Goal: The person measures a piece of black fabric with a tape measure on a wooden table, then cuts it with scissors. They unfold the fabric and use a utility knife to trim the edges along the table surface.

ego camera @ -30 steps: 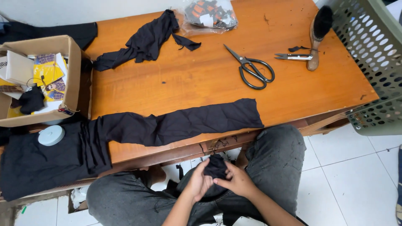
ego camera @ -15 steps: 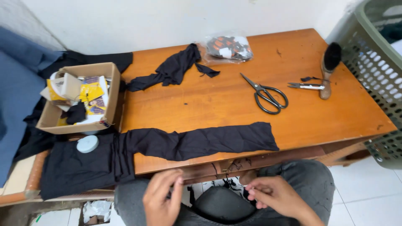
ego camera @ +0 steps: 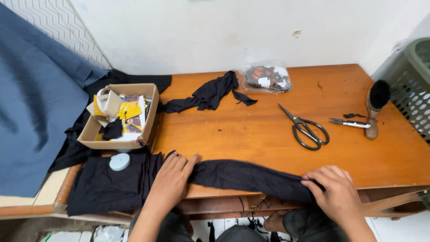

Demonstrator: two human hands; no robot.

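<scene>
Both the left hand (ego camera: 172,179) and right hand (ego camera: 337,192) press flat, fingers released, on the black fabric strip (ego camera: 244,175), which looks limp, light and best pinched at its ends.

Under my left hand (ego camera: 169,181) and right hand (ego camera: 337,193) lies a strip (ego camera: 244,177) of matt black cloth, soft and slightly creased. The bench (ego camera: 251,134) is orange wood with a smooth, faintly glossy varnish. The scissors (ego camera: 303,127) are dull dark metal. The box (ego camera: 120,115) is plain brown cardboard; the bag (ego camera: 267,77) is shiny clear plastic.
</scene>
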